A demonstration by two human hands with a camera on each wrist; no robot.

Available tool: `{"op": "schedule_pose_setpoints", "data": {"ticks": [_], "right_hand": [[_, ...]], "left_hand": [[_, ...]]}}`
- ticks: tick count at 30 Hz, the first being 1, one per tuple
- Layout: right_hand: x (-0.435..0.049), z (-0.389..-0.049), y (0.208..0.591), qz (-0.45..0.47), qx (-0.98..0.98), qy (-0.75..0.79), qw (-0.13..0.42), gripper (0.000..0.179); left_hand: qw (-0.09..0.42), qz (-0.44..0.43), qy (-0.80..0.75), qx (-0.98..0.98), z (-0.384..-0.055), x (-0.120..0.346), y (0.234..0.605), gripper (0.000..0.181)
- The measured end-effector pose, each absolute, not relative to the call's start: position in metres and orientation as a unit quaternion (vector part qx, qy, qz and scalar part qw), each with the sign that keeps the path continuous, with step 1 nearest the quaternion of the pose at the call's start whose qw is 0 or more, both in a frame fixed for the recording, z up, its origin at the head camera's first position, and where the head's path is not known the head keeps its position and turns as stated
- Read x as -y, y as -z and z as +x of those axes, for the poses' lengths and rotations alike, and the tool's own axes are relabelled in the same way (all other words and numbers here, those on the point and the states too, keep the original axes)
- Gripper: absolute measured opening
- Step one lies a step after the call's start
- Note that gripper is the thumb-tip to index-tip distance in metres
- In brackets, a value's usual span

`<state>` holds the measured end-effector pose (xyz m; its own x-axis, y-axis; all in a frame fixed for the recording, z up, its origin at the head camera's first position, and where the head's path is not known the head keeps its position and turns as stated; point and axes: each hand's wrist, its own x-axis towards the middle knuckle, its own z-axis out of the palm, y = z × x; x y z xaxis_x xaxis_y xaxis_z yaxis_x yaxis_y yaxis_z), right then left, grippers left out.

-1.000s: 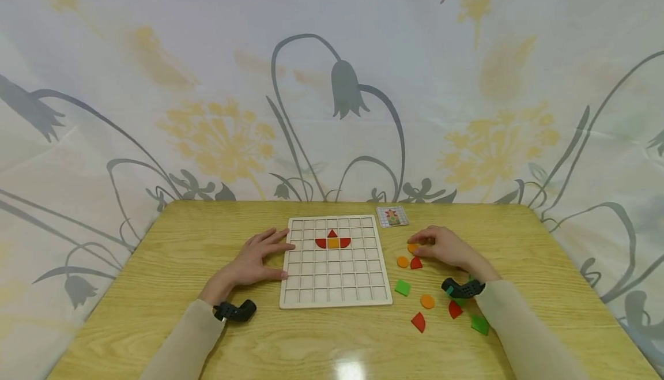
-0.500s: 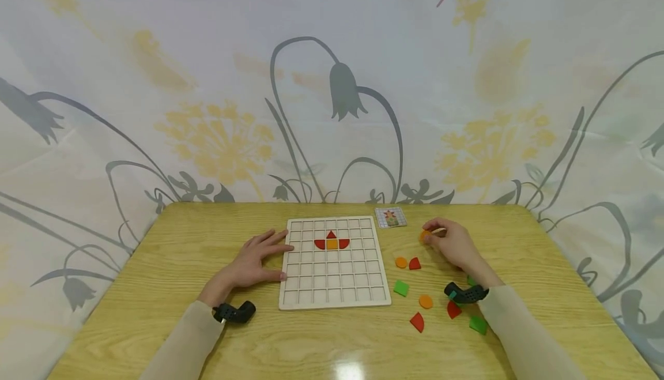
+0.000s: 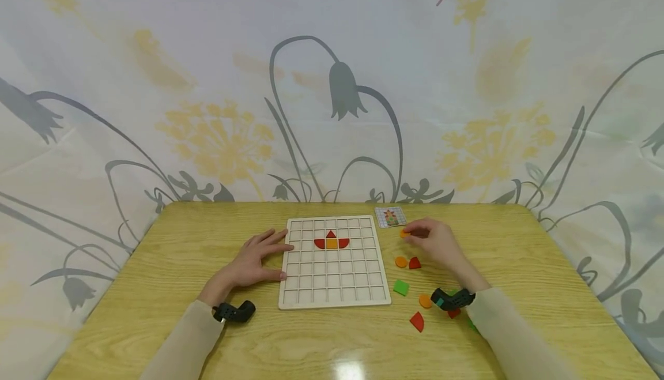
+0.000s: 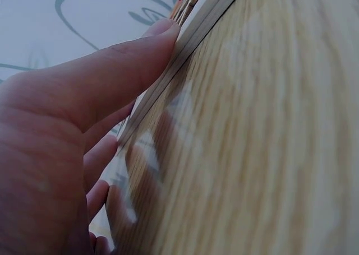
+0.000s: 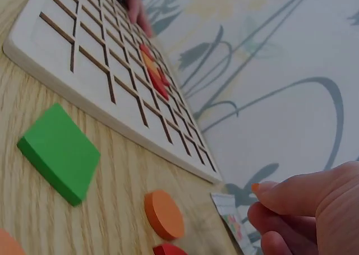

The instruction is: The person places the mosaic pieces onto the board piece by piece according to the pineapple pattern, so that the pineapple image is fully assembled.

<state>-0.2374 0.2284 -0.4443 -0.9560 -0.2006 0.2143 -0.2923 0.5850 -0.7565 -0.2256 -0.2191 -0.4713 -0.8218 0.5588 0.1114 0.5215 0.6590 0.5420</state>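
My left hand lies at the left edge of a white wooden grid board, its spread fingers and thumb resting on the rim. In the left wrist view the thumb sits on top of the board's side. An orange disc is pinched between thumb and fingers of my right hand, just right of the board and close to a picture card. Only a sliver of that disc shows in the right wrist view. Set in the grid are an orange square, red quarter circles and a red triangle.
Right of the board lie another orange disc, a red quarter circle, a green square, a nearer orange disc and a red quarter circle. More red and green pieces lie partly under the right wrist. A patterned cloth hangs behind the table.
My right hand picked up the orange disc, drew it back to the right, then carried it left toward the board and card. The left hand stayed in place.
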Motion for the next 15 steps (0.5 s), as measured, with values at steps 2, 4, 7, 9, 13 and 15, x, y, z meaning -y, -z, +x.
{"op": "schedule_pose_setpoints", "data": {"ticks": [2,4,7,9,13,15], "right_hand": [[-0.22,-0.237,0.447,0.147,0.886,-0.437,0.048,0.014],[-0.21,-0.236,0.448,0.157,0.884,-0.438,0.042,0.014],[-0.193,-0.236,0.451,0.178,0.878,-0.444,0.033,0.014],[-0.181,-0.236,0.451,0.19,0.874,-0.446,0.029,0.014],[-0.158,-0.235,0.455,0.21,0.873,-0.44,0.025,0.011],[-0.149,-0.234,0.459,0.218,0.873,-0.435,0.024,0.008]], "left_hand": [[0.033,0.295,-0.289,-0.91,-0.225,0.219,0.471,0.062],[0.035,0.294,-0.292,-0.909,-0.224,0.219,0.47,0.062],[0.037,0.293,-0.295,-0.909,-0.223,0.218,0.468,0.062],[0.038,0.293,-0.294,-0.909,-0.223,0.219,0.468,0.062],[0.037,0.295,-0.293,-0.909,-0.223,0.219,0.469,0.061],[0.037,0.295,-0.293,-0.909,-0.224,0.219,0.47,0.061]]}}
